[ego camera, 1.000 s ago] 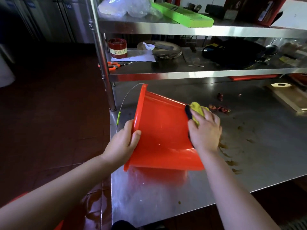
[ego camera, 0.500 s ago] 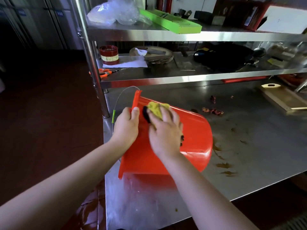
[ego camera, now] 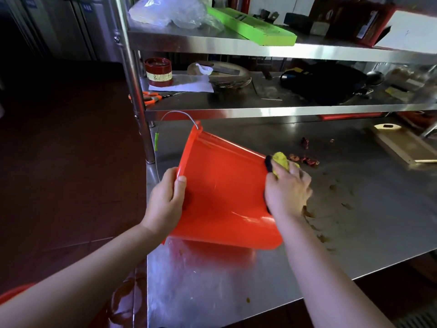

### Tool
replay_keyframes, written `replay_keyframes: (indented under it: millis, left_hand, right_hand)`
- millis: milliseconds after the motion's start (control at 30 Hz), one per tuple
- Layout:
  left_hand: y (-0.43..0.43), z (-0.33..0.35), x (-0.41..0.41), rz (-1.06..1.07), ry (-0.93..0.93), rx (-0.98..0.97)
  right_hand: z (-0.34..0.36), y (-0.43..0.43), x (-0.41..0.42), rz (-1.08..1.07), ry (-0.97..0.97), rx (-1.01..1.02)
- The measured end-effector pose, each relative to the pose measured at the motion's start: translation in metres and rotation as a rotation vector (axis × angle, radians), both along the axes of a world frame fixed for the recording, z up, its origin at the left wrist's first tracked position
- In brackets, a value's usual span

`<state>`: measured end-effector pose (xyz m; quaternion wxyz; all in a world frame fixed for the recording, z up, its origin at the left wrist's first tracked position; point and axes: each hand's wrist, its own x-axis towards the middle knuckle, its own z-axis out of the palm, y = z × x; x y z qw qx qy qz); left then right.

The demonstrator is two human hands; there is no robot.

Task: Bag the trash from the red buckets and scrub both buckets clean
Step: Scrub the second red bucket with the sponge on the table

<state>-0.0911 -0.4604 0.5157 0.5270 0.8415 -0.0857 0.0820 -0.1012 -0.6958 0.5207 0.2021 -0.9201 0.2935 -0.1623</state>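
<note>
A red bucket lies on its side on the steel table, mouth to the left, base to the right. Its wire handle arcs up at the back left. My left hand grips the bucket's rim, thumb on the outer wall. My right hand holds a yellow sponge with a dark scouring side against the bucket's base end. A curved red edge of a second bucket shows at the lower left, by my left arm.
Red food scraps and brown smears lie on the table right of the bucket. A wooden board sits at the far right. Shelves above hold orange scissors, a red tin, plates and a green tray.
My right hand slid the sponge from the rim end of the bucket wall back to the base end on the right. The bucket turned a little under my left hand.
</note>
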Motion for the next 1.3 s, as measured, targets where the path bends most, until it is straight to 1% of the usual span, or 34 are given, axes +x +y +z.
replay_keyframes:
  millis: [67,133,200,300,367,433,533,600,667,733,800,900,933,1000,1100,1167,1233,1300]
  left_hand:
    - [-0.002,-0.004,-0.002,-0.009,-0.013,0.011]
    - [-0.002,-0.007,-0.003,-0.012,-0.045,0.020]
    - [0.001,-0.008,-0.003,-0.023,-0.055,0.025]
    - [0.007,-0.012,-0.002,-0.030,-0.038,0.034]
    - [0.008,-0.014,-0.005,-0.040,-0.044,0.046]
    - [0.011,-0.017,-0.011,-0.066,-0.038,0.025]
    - [0.017,-0.018,-0.024,-0.117,0.003,-0.056]
    - [0.018,-0.012,-0.029,-0.116,0.053,-0.105]
    - [0.012,0.003,-0.020,-0.052,0.048,-0.108]
    - [0.004,0.024,0.004,0.038,0.022,-0.097]
    - [-0.006,0.045,0.033,0.069,0.058,-0.077]
    - [-0.019,0.059,0.051,0.084,0.165,0.098]
    - [-0.023,0.060,0.049,0.100,0.171,0.150]
    - [-0.026,0.059,0.040,0.126,0.107,0.200]
    - [-0.029,0.052,0.024,0.111,0.077,0.175]
    - [-0.028,0.047,0.019,0.098,0.060,0.132]
    - [-0.023,0.044,0.017,0.103,0.041,0.091]
    - [-0.017,0.042,0.015,0.123,0.030,0.085]
  right_hand:
    - [0.005,0.036,0.008,0.126,-0.042,-0.098]
    - [0.010,0.081,0.015,0.304,-0.137,-0.182]
    - [0.013,0.115,0.019,0.451,-0.194,-0.231]
    - [0.013,0.114,0.025,0.559,-0.191,-0.248]
    - [0.011,0.089,0.023,0.534,-0.168,-0.247]
    - [0.008,0.055,0.018,0.407,-0.112,-0.175]
    - [0.002,-0.004,0.000,0.171,-0.047,-0.060]
    - [-0.001,-0.025,-0.012,0.131,-0.055,0.021]
    - [-0.005,-0.027,-0.018,0.145,-0.090,0.044]
    - [-0.008,-0.023,-0.022,0.147,-0.128,0.007]
    - [-0.010,-0.020,-0.024,0.137,-0.148,-0.010]
    - [-0.010,-0.015,-0.028,0.136,-0.112,-0.028]
    - [-0.009,-0.011,-0.026,0.139,-0.092,-0.041]
    - [-0.003,0.009,-0.020,0.180,-0.091,-0.084]
    - [0.007,0.065,-0.005,0.382,-0.172,-0.210]
    - [0.011,0.099,0.002,0.492,-0.188,-0.305]
    - [0.013,0.110,0.006,0.547,-0.185,-0.327]
    - [0.012,0.099,0.005,0.562,-0.181,-0.321]
